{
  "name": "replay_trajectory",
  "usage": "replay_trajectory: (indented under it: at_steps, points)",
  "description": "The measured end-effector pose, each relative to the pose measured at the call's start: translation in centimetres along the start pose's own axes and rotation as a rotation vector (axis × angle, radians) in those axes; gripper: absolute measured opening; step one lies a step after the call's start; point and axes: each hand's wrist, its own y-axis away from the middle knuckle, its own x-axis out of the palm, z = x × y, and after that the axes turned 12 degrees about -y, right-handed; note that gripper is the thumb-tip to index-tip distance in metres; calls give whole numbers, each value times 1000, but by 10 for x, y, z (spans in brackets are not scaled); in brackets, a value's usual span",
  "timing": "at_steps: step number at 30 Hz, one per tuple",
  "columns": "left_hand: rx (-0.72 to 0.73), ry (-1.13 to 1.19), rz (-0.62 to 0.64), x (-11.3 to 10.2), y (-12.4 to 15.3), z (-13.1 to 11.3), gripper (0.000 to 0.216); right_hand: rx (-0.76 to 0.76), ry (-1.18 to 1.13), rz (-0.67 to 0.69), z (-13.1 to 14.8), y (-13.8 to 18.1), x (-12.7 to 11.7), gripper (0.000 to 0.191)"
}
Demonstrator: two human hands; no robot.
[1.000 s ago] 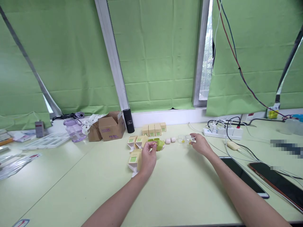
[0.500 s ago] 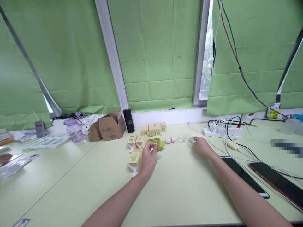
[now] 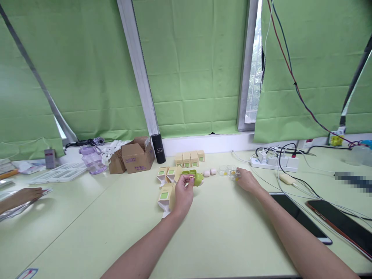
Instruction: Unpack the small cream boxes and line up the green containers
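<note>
the left hand (image 3: 183, 192) clamps its fingers on the green item (image 3: 198, 179), which projects right of the fingertips. the right hand (image 3: 248, 181) has its fingers at the clear cups (image 3: 223, 171); whether they grip cannot be told. the work appears partway: clear cups and pink pieces (image 3: 213, 171) lie out between both hands' fingertips, the green item not yet released.

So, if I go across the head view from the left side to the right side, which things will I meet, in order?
Another person's hand, purple bottle, cardboard box, black flask, left hand, green rounded item, pink pieces, clear cups, right hand, orange-edged phone.
</note>
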Motion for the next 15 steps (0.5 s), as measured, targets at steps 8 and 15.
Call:
replay_trajectory:
  at_steps: [8,15]
  points:
    - [-84,88,24,-2,-2,-5,37,-34,-9,-122,3,0,-1,58]
    - [-286,402,204,-4,1,-7,32,-533,-143,-408,40,24,14,44]
